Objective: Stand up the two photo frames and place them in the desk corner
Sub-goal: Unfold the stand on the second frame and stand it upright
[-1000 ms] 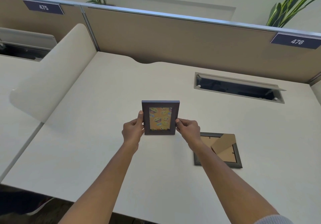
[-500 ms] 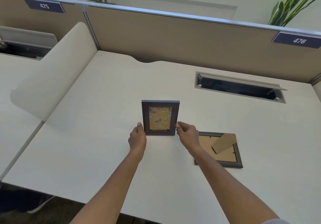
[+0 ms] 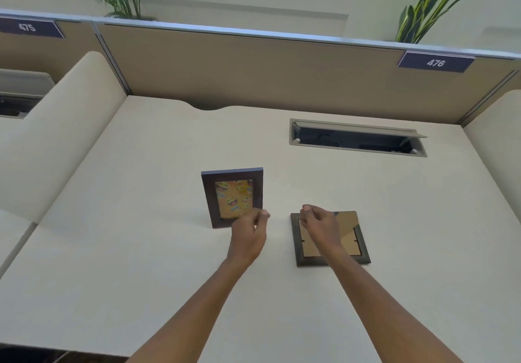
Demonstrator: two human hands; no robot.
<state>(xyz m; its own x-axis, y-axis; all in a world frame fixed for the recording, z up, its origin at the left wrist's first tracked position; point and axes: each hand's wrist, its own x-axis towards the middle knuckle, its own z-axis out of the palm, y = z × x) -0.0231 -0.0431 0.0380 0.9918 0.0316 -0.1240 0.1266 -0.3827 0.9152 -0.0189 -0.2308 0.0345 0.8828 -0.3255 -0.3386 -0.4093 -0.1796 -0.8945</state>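
Observation:
A dark photo frame (image 3: 234,193) with an orange emoji picture stands upright on its own in the middle of the cream desk (image 3: 141,250). My left hand (image 3: 249,235) is in front of its lower right corner, fingers loosely curled and holding nothing. A second dark frame (image 3: 352,238) lies face down to the right, its brown backing and easel flap showing. My right hand (image 3: 318,227) hovers over that frame's upper left corner with bent fingers; I cannot tell if it touches it.
A tan partition (image 3: 253,63) closes the back of the desk. Cream side dividers stand at the left (image 3: 56,137) and right (image 3: 493,137), forming the back corners. An open cable slot (image 3: 358,140) is sunk into the desk at the back right.
Both hands have let go of the upright frame, which stays standing. They moved right: the left hand to the frame's lower right corner, the right hand over the flat frame.

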